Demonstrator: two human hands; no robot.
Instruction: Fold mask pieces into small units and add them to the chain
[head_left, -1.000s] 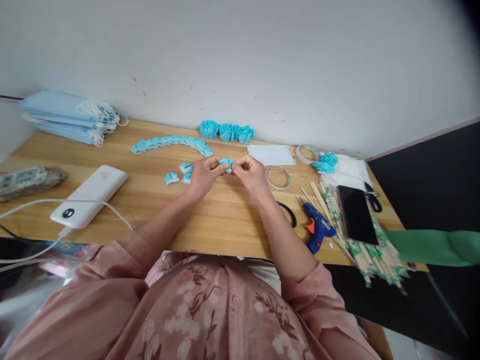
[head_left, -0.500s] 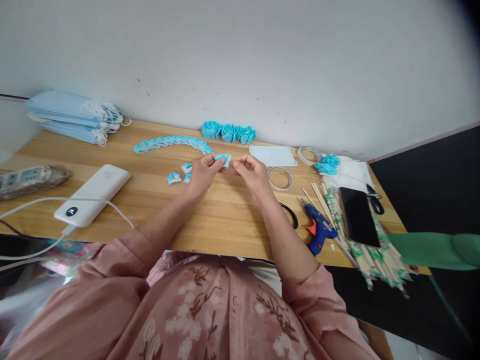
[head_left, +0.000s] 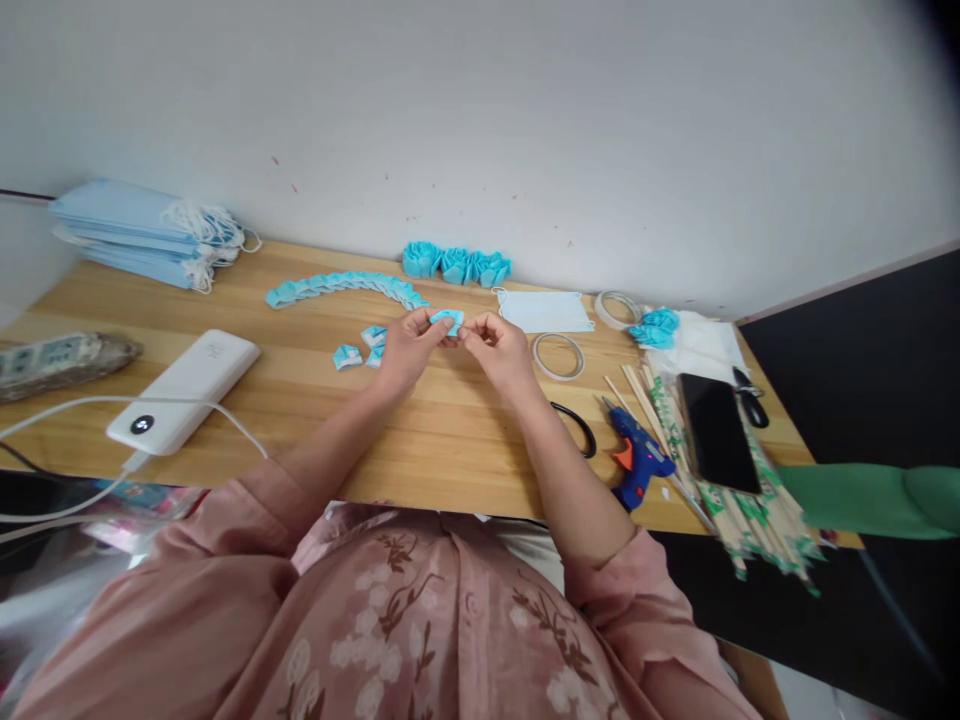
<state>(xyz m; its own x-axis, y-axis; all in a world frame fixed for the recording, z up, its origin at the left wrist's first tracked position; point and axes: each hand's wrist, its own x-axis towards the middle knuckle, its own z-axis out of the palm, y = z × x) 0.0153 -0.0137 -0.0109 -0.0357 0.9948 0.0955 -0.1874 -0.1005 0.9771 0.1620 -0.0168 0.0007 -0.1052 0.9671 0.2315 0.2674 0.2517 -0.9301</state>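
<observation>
Wooden desk [head_left: 450, 440] against white wall [head_left: 525, 120]

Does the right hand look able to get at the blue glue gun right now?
Probably yes, once it lets go: the right hand pinches a folded blue piece with the left hand, but the glue gun lies uncovered on the table to its right, beside that forearm.

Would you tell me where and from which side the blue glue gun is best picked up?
Probably by the handle, which lies toward the near edge of the table, reached from the person's side with the right hand. The blue glue gun lies on its side with the nozzle pointing away toward the wall, so the handle is the closest part and keeps fingers off the tip.
</observation>
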